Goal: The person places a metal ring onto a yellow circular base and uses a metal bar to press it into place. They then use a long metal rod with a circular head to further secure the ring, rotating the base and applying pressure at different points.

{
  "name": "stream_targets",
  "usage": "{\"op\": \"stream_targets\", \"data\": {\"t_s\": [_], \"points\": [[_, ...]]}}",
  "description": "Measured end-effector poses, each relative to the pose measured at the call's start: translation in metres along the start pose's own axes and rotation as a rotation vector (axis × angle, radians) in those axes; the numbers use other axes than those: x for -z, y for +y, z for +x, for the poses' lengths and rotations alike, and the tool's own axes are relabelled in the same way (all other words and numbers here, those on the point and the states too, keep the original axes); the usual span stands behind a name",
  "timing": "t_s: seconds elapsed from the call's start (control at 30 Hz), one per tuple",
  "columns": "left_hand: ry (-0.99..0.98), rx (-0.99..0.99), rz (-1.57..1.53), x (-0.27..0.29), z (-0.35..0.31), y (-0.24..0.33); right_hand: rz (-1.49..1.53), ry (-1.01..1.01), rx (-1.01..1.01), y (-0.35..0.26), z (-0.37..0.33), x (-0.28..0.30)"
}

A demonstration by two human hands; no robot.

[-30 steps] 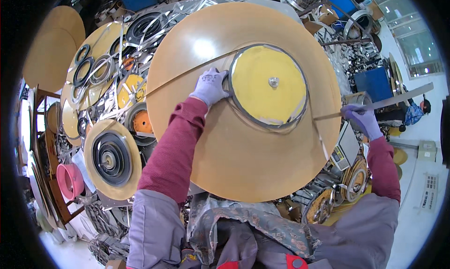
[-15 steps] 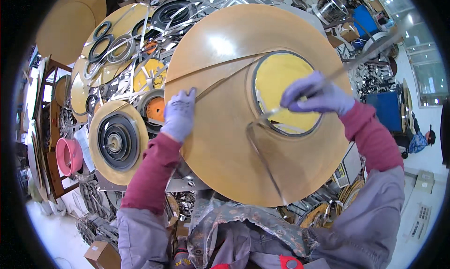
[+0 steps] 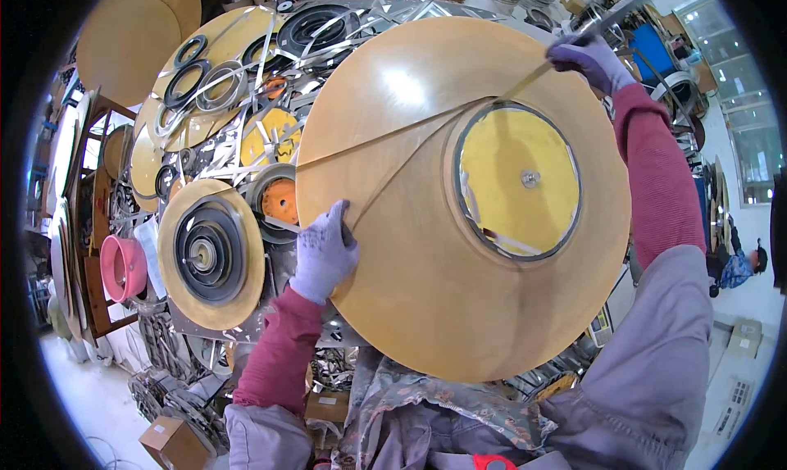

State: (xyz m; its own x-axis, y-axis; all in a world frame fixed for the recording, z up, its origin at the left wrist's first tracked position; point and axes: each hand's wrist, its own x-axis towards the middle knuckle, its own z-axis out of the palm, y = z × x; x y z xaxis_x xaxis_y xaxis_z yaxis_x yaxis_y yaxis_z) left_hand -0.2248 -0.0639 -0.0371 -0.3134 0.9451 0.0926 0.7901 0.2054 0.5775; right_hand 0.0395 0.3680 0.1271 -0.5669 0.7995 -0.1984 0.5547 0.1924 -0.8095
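Note:
A large tan disc [image 3: 410, 306] lies in front of me. Set right of its middle is a yellow round centre [image 3: 508, 175] with a dark rim and a small metal hub [image 3: 531, 178]. Thin strip [image 3: 393, 131] runs over the disc from its left edge, and a second length slants down to my left hand; both meet above the yellow centre. My gloved left hand [image 3: 325, 255] is at the disc's left edge, thumb and forefinger closed around the slanting length. At the far right rim my gloved right hand [image 3: 592, 63] grips the strip, whose blurred tail sticks out beyond it.
A smaller tan disc with a dark coil [image 3: 215, 249] stands at left beside an orange-centred reel [image 3: 279, 201]. Loose rings and silvery strips [image 3: 221, 85] clutter the table's far left. A pink bucket [image 3: 123, 268] is farther left. Another person [image 3: 738, 265] appears at far right.
My right hand has gone from over the yellow centre to the far right rim, drawing the strip up. The strip end hanging over the near disc is gone. My left hand has shifted slightly nearer.

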Motion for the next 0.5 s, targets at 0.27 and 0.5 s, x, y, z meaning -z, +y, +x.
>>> {"op": "stream_targets", "data": {"t_s": [0.27, 0.5], "points": [[-0.205, 0.091, -0.194, -0.006, -0.071, 0.050, 0.313, 0.637, -0.203, 0.148, -0.139, 0.092], [-0.268, 0.183, -0.282, -0.027, -0.116, 0.081, -0.047, 0.915, -0.405, 0.128, -0.307, 0.002]]}}
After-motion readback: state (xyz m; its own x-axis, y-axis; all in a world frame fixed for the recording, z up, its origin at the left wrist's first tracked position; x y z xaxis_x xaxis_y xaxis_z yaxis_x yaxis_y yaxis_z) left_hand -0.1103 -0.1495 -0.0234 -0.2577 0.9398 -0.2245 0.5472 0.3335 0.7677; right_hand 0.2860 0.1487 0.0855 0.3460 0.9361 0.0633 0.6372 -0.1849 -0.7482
